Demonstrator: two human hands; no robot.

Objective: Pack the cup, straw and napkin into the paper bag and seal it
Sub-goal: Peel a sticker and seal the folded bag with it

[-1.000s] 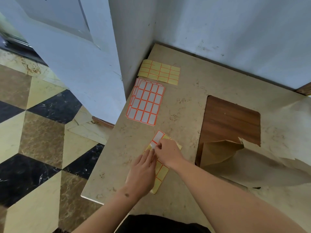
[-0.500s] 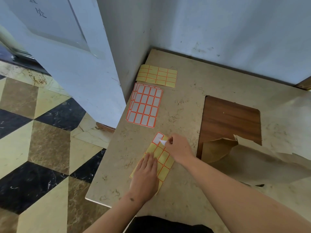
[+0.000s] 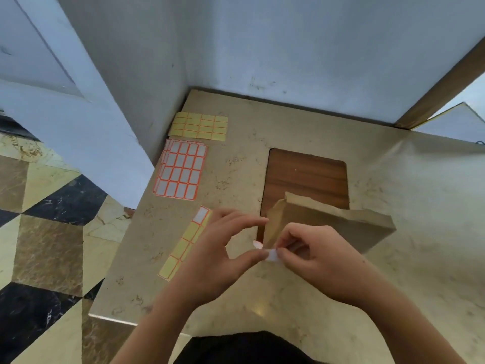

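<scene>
A brown paper bag lies on its side on the marble table, its folded top end pointing left toward my hands. My left hand and my right hand meet just in front of that end. Between their thumbs and forefingers they pinch a small white sticker label, which touches the bag's folded edge. The mostly peeled yellow sticker sheet lies flat to the left of my left hand. No cup, straw or napkin is visible; the bag's inside is hidden.
A full sheet of white labels with orange borders and an emptied yellow sheet lie near the table's back left corner. A wood-coloured inset lies behind the bag. Walls close off the back and left; the table edge drops to a tiled floor.
My right hand peeled a white label off the yellow sheet and carried it right to the bag's end. My left hand left the sheet and joined it. The view swung toward the bag.
</scene>
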